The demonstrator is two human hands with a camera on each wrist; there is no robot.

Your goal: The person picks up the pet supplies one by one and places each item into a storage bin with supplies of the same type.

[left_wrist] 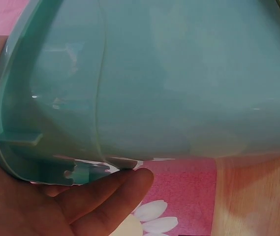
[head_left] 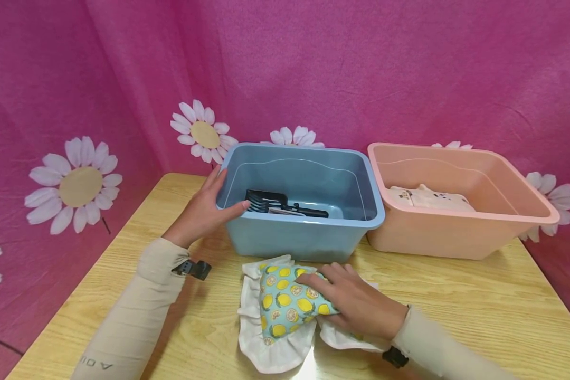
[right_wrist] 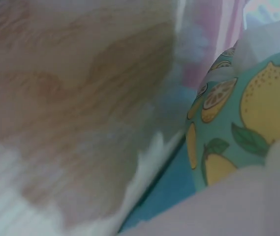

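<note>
My left hand [head_left: 208, 207] holds the near left corner of a blue plastic tub [head_left: 294, 240], its thumb over the front rim and its fingers along the left side. In the left wrist view, those fingers [left_wrist: 105, 199] lie against the tub's outer wall [left_wrist: 194, 83]. A black fork-like utensil [head_left: 258, 202] and another black-handled tool [head_left: 309, 211] lie inside. In front of the tub, my right hand [head_left: 356, 301] grips a lemon-print cloth item [head_left: 285, 301] with white ruffled edges, bunched at its middle. The right wrist view shows its lemon fabric [right_wrist: 258, 108] close up.
Right of the blue tub stands a pink tub [head_left: 437, 232], with a white patterned cloth [head_left: 429, 199] inside. Both tubs rest on a light wooden table [head_left: 204, 327]. Behind the table hangs a magenta curtain [head_left: 337, 68] with white daisies.
</note>
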